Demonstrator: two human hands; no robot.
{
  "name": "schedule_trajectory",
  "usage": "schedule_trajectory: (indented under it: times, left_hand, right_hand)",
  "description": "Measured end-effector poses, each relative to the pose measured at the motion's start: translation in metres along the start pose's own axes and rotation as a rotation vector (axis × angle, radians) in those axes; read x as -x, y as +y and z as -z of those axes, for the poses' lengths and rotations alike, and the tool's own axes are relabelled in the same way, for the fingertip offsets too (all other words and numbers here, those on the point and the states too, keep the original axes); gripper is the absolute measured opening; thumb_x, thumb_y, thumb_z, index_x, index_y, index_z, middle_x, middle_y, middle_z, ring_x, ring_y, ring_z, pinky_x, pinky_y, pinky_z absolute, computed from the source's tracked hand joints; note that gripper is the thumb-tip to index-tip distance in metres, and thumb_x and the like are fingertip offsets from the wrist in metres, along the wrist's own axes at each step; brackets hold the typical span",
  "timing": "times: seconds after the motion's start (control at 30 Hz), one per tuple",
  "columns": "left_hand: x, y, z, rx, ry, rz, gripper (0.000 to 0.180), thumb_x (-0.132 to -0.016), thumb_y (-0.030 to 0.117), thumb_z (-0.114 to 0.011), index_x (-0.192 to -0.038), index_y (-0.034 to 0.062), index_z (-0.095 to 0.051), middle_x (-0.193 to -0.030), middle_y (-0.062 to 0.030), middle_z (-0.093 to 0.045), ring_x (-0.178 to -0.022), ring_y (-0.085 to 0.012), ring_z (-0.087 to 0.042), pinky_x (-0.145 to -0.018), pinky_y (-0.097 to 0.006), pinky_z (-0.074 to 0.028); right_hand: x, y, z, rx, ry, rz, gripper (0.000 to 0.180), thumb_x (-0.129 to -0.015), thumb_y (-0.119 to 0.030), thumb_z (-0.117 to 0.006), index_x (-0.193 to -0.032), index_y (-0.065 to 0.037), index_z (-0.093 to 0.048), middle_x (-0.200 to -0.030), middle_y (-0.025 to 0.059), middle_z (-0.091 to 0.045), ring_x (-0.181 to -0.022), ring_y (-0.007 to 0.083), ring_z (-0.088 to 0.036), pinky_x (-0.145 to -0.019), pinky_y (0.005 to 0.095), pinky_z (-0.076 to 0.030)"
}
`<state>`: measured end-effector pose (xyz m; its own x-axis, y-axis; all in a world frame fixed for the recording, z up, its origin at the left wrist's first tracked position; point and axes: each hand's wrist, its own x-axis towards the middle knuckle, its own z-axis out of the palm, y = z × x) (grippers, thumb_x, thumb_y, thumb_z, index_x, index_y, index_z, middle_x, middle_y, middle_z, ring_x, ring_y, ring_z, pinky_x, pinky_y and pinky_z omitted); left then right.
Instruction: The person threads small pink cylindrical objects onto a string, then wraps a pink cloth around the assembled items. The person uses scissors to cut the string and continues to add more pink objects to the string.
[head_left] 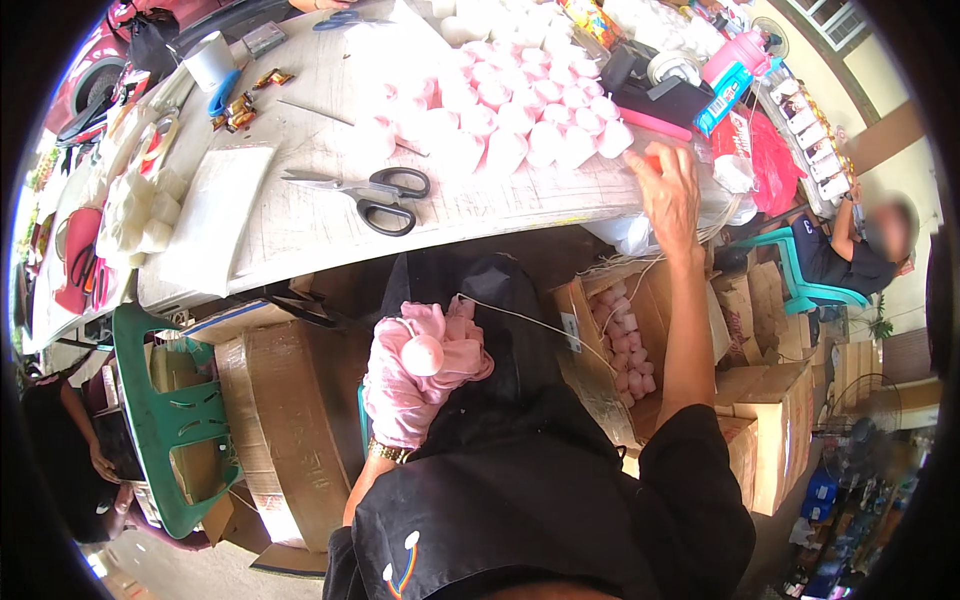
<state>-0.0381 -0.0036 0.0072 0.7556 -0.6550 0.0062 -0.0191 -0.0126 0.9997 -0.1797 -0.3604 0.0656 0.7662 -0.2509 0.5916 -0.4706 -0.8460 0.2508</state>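
Observation:
A bunched pink cloth (pixel 390 388) covers my left hand (pixel 408 415) above my lap, hiding its fingers. Cradled in the cloth is a smooth, round pale-pink piece (pixel 424 355), like a small candle, with a short white strand beside it. My right hand (pixel 668 190) is raised at the table's near edge, fingers bent and apart, with no object plainly in it. Just left of its fingertips, similar pink pieces (pixel 545 140) stand packed in rows. Black-handled scissors (pixel 372 195) lie with blades parted on the table (pixel 330 232).
Below the table, an open cardboard box (pixel 570 330) holds more pink pieces. Another carton (pixel 285 420) and a green chair (pixel 150 430) are at my left. Plastic sleeves (pixel 215 215), wrapped sweets (pixel 238 112) and a white cup (pixel 210 62) lie leftward. A person (pixel 850 245) sits at right.

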Motion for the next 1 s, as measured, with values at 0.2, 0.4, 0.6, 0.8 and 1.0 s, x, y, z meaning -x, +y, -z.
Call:
schedule_trajectory:
  times: [0.2, 0.4, 0.6, 0.8, 1.0]
  left_hand:
    - [0.002, 0.024, 0.0, -0.185, -0.017, -0.132, 0.032, -0.084, 0.025, -0.075, -0.102, 0.0038, -0.059, -0.094, -0.0047, -0.064, -0.083, -0.0135, -0.061, -0.072, -0.028, -0.05]
    - [0.0, 0.027, -0.005, 0.128, -0.087, 0.149, 0.032, -0.101, 0.035, -0.05, -0.105, 0.0044, -0.06, -0.093, -0.0047, -0.065, -0.076, -0.0111, -0.061, -0.063, -0.024, -0.049]
    - [-0.001, 0.025, 0.002, 0.06, -0.072, 0.031, 0.024, -0.101, 0.026, -0.048, -0.097, 0.0057, -0.06, -0.086, -0.0014, -0.06, -0.08, -0.012, -0.057, -0.073, -0.028, -0.048]
    - [-0.005, 0.018, 0.005, 0.219, -0.206, -0.004, 0.026, -0.083, 0.024, -0.07, -0.096, 0.0052, -0.06, -0.091, -0.003, -0.06, -0.085, -0.0137, -0.058, -0.075, -0.03, -0.048]
    - [-0.01, 0.008, 0.007, 0.082, -0.294, -0.158, 0.032, -0.071, 0.019, -0.081, -0.091, 0.0022, -0.063, -0.086, -0.0048, -0.064, -0.077, -0.0152, -0.06, -0.07, -0.031, -0.049]
  right_hand:
    - [0.0, 0.003, -0.004, -0.194, 0.016, -0.151, 0.041, -0.074, 0.008, -0.056, -0.111, -0.005, -0.068, -0.118, 0.0154, -0.055, -0.111, 0.0339, -0.052, -0.093, 0.0439, -0.046]
    - [0.021, -0.128, 0.06, -1.03, -0.148, -0.197, 0.028, -0.086, -0.001, -0.059, -0.113, 0.0, -0.065, -0.112, 0.0171, -0.06, -0.104, 0.0327, -0.059, -0.092, 0.0405, -0.047]
    - [0.034, -0.22, 0.053, -1.519, -0.262, 0.032, 0.026, -0.099, -0.016, -0.052, -0.114, 0.002, -0.062, -0.12, 0.0157, -0.059, -0.111, 0.0271, -0.058, -0.097, 0.0356, -0.045]
    - [0.042, -0.221, 0.06, -1.816, -0.195, -0.397, 0.027, -0.105, -0.018, -0.042, -0.096, 0.001, -0.058, -0.096, 0.0117, -0.065, -0.091, 0.0155, -0.059, -0.086, 0.031, -0.048]
    - [0.049, -0.213, 0.057, -1.831, -0.488, -0.314, 0.032, -0.096, -0.015, -0.061, -0.123, 0.0, -0.05, -0.085, 0.0007, -0.052, -0.078, 0.0052, -0.047, -0.074, 0.0227, -0.044]
